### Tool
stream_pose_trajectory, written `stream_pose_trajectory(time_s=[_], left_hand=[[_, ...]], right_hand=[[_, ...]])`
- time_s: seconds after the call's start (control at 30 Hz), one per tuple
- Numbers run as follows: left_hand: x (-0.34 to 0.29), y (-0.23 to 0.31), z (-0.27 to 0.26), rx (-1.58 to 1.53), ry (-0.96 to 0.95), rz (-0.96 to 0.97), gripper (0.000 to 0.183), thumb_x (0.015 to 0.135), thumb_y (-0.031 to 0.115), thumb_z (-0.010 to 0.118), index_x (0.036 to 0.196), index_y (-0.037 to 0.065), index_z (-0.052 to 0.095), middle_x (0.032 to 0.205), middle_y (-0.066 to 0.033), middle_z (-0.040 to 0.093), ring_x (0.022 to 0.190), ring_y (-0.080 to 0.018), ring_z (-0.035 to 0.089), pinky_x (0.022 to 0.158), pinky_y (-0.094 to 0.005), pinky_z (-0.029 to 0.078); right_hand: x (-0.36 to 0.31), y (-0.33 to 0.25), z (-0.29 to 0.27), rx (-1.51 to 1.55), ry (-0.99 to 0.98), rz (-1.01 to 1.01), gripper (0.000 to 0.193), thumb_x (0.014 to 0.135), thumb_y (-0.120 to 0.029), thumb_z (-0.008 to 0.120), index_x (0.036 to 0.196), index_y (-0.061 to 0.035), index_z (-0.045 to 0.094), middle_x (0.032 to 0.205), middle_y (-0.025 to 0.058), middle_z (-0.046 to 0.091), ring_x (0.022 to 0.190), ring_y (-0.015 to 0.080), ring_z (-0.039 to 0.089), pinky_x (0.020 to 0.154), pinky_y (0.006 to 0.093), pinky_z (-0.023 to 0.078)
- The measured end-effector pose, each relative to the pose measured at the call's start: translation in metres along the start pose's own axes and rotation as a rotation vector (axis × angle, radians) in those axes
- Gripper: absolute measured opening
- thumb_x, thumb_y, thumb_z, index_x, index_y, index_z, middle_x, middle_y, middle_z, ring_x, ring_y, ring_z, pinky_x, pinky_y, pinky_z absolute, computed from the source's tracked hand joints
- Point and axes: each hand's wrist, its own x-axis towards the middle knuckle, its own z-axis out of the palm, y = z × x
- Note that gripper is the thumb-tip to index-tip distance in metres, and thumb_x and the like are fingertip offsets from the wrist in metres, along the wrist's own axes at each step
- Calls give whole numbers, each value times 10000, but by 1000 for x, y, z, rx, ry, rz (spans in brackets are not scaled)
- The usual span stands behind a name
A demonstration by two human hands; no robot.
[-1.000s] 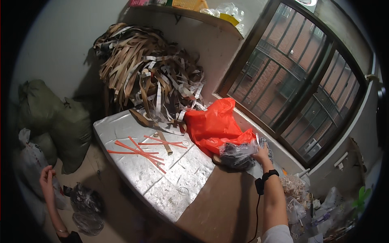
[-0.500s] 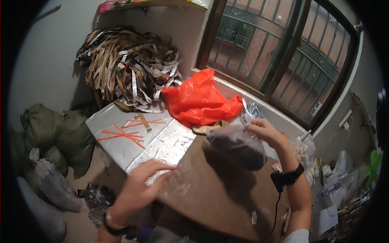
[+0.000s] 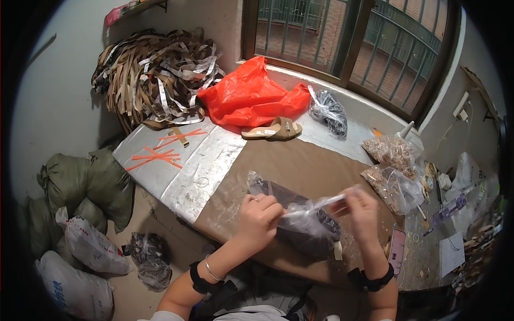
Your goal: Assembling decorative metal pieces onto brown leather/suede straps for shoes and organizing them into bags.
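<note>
A clear plastic bag with dark contents lies on the brown sheet near the table's front edge. My left hand is closed on the gathered plastic at its upper side. Right of it, my right hand pinches the bag's stretched end and is slightly blurred. The plastic pulls taut between both hands; the fingertips' exact hold is partly hidden. Beyond the bag, a tan slide sandal rests beside a crumpled red plastic bag.
Orange strips lie on the silver table covering. A heap of brown and white straps stands behind. At right are bags of small beige pieces and a phone. Green sacks fill the floor at left.
My right hand has lowered the bag toward me onto the table. My left hand, earlier apart at the table's left edge, now grips the plastic. The view has shifted, uncovering the sandal.
</note>
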Motion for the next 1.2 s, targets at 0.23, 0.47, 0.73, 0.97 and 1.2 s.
stream_pose_trajectory(time_s=[0.23,0.47,0.73,0.97,1.2], left_hand=[[-2,17,-28,-115,-70,-27,257,699,19,717,928,125,665,733,-16,551,764,-238,568,749,-339,380],[-11,-9,-38,-7,8,-66,281,772,-14,651,1035,82,679,764,-68,620,651,-250,590,558,-340,457],[12,21,-70,-58,168,-130,201,789,1,634,983,33,675,838,-122,626,701,-306,627,631,-369,508],[38,30,-112,-40,278,-146,101,948,53,567,954,0,652,885,-117,596,741,-237,615,659,-305,484],[31,30,-139,-638,256,-210,162,969,111,545,974,-8,653,820,-125,564,689,-240,580,621,-339,467]], right_hand=[[-31,-2,6,268,-9,-239,270,967,-221,635,1116,2,664,1123,159,669,923,203,676,792,327,533],[-72,17,-9,-749,-14,-185,64,757,-23,714,790,-5,662,752,127,618,741,306,598,699,386,477],[-83,-29,22,-1000,-62,-339,121,712,55,618,809,-13,595,812,139,562,827,348,560,737,386,438],[-81,-111,57,-578,-73,-504,230,715,49,613,929,-27,650,959,167,656,912,328,643,786,407,493],[-20,-56,92,-1166,-603,-58,290,942,-57,555,1226,-26,603,954,216,686,882,348,686,750,360,527]])
